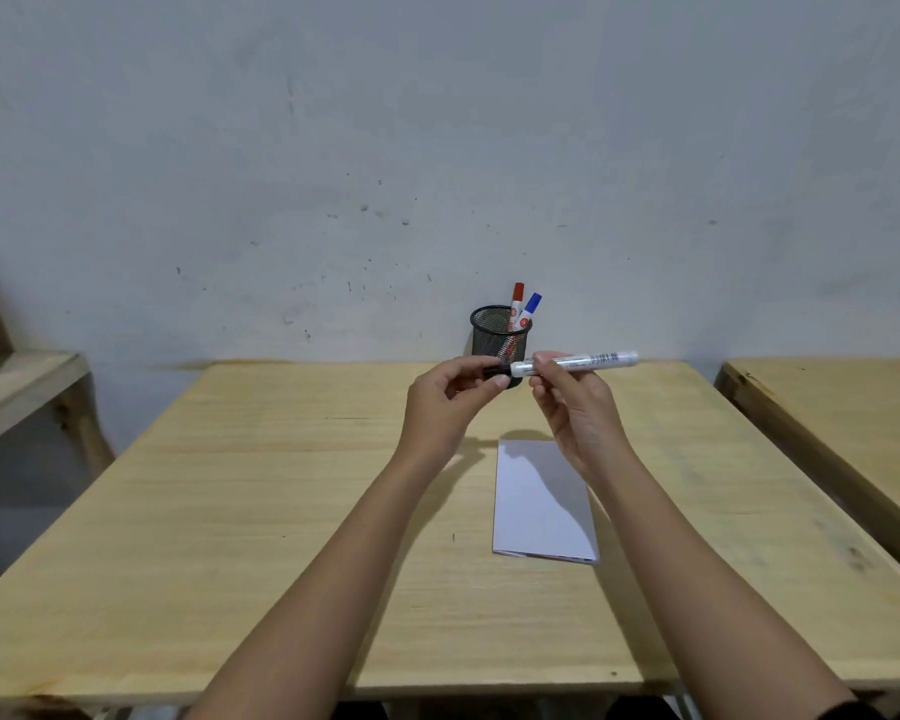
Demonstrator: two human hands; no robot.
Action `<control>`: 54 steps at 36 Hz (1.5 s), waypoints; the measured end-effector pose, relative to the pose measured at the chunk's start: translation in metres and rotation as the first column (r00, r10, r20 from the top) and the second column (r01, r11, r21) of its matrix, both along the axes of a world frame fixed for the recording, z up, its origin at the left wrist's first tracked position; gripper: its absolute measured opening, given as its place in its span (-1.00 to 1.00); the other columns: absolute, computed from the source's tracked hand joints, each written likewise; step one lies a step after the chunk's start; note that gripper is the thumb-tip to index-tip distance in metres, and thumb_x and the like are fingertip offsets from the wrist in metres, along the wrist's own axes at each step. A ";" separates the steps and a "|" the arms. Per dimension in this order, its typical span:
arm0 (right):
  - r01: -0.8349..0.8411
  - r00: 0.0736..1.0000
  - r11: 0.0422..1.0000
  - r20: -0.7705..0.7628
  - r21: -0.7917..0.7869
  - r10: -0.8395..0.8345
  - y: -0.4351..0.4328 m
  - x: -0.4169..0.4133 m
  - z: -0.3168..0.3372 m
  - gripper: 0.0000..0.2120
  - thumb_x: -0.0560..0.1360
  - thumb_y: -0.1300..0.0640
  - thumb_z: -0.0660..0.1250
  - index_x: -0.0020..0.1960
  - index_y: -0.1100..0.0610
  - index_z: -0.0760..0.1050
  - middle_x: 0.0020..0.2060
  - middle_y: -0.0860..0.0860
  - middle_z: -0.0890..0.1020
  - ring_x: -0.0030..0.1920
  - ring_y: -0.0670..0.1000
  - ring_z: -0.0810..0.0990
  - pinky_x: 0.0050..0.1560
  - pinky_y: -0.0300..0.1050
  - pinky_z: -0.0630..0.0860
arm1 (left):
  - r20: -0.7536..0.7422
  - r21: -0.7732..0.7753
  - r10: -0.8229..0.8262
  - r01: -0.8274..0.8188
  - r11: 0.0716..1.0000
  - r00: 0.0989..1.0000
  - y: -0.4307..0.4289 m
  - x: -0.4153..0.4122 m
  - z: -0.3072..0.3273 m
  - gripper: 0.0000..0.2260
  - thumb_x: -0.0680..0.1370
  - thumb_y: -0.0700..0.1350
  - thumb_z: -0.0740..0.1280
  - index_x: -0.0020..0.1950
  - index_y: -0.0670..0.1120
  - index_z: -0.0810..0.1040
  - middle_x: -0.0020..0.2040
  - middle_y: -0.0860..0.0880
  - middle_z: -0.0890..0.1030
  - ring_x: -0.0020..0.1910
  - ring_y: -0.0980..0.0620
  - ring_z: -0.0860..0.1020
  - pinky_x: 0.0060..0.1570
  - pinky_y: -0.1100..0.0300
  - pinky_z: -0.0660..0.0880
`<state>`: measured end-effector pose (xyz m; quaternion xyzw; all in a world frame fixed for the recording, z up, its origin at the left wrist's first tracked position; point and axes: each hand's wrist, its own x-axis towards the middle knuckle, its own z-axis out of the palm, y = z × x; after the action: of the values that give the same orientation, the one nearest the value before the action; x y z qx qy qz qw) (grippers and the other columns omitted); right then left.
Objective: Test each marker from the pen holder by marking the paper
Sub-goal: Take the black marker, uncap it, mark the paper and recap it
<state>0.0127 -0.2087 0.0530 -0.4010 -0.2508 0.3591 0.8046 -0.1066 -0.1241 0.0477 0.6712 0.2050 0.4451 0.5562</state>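
Observation:
A white-barrelled marker (588, 361) is held level above the table, in front of the pen holder. My right hand (572, 407) grips its barrel near the left end. My left hand (448, 402) pinches the marker's black cap (492, 370) at that end; I cannot tell whether cap and barrel are joined or just apart. The black mesh pen holder (492, 335) stands at the table's far edge with a red-capped marker (517, 298) and a blue-capped marker (531, 306) in it. A folded white paper (539, 506) lies flat below my right hand.
The wooden table (230, 485) runs up to a grey wall. A second wooden table (842, 407) stands to the right across a narrow gap. A wooden shelf (17, 387) sits at the left.

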 end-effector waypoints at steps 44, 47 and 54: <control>0.109 0.910 0.976 0.414 -0.191 -0.021 -0.003 0.019 -0.032 -0.94 0.48 0.28 0.35 -0.08 0.16 0.56 -0.25 0.03 0.61 -0.29 -0.06 0.54 -0.18 -0.27 0.56 | -0.548 0.280 0.281 -0.144 0.949 0.788 0.029 -0.022 -0.037 -0.58 0.45 -0.02 0.45 0.22 -0.16 0.47 0.10 0.01 0.37 -0.07 0.12 0.42 -0.26 0.48 0.34; 0.145 0.923 0.971 0.378 -0.190 -0.064 -0.005 0.021 -0.031 -0.96 0.51 0.25 0.32 -0.04 0.19 0.52 -0.22 0.07 0.60 -0.32 -0.09 0.57 -0.20 -0.30 0.57 | -0.375 0.379 0.287 -0.137 0.915 0.882 0.017 -0.026 -0.037 -0.66 0.47 -0.02 0.43 0.19 -0.10 0.52 0.11 0.04 0.47 -0.03 0.17 0.48 -0.06 0.54 0.39; 0.210 0.946 0.969 0.276 -0.128 -0.169 -0.009 0.020 -0.027 -0.92 0.48 0.27 0.36 -0.06 0.17 0.48 -0.14 0.12 0.64 -0.22 -0.04 0.64 -0.11 -0.29 0.62 | -0.677 0.117 -0.252 0.439 0.891 0.691 -0.007 -0.035 -0.059 -0.38 0.44 0.05 0.41 0.47 0.09 0.28 0.49 0.22 0.27 0.34 0.38 0.34 0.34 0.34 0.31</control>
<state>0.0332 -0.2177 0.0256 -0.5289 -0.2868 0.2418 0.7613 -0.1413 -0.1315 -0.0115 0.8782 0.1894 0.0962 0.4285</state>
